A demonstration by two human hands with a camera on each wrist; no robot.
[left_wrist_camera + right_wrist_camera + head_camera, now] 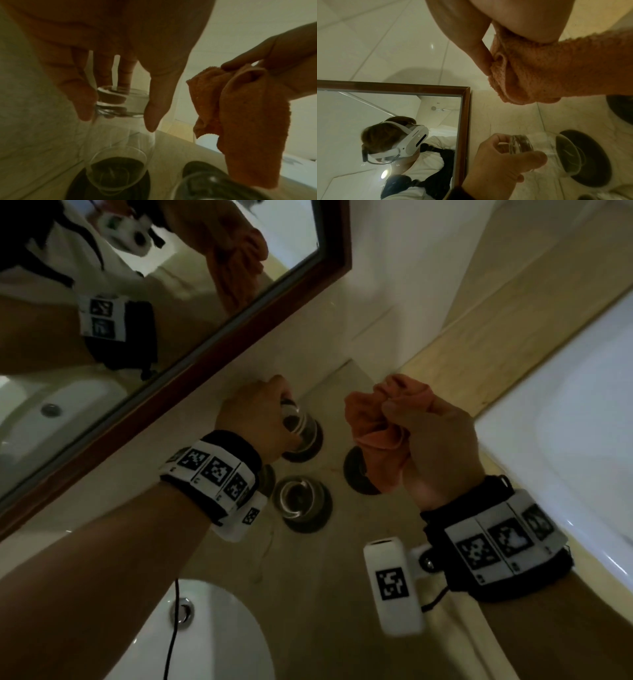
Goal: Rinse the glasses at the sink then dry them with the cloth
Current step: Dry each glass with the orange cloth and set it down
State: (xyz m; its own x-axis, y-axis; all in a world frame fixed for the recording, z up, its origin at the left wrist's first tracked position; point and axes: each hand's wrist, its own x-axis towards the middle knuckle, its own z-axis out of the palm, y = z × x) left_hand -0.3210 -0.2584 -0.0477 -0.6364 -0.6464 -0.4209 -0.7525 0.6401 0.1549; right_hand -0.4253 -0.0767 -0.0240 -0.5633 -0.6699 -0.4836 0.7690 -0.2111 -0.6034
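My left hand [270,412] grips a clear glass [296,422] by its thick base, mouth down over a dark round coaster [313,448]. Whether the rim touches the coaster I cannot tell. In the left wrist view my thumb and fingers [154,111] are curled round the glass base [120,104]. My right hand [428,436] holds a bunched orange cloth [376,422] in the air just right of that glass, apart from it. A second glass [299,503] stands on its own coaster nearer me. The right wrist view shows the cloth [547,74] above the held glass [542,147].
A third dark coaster [356,474] lies partly under the hanging cloth. The white sink [212,638] is at the bottom, its drain showing. A wood-framed mirror [191,337] runs along the left. A white tub edge [565,412] lies to the right.
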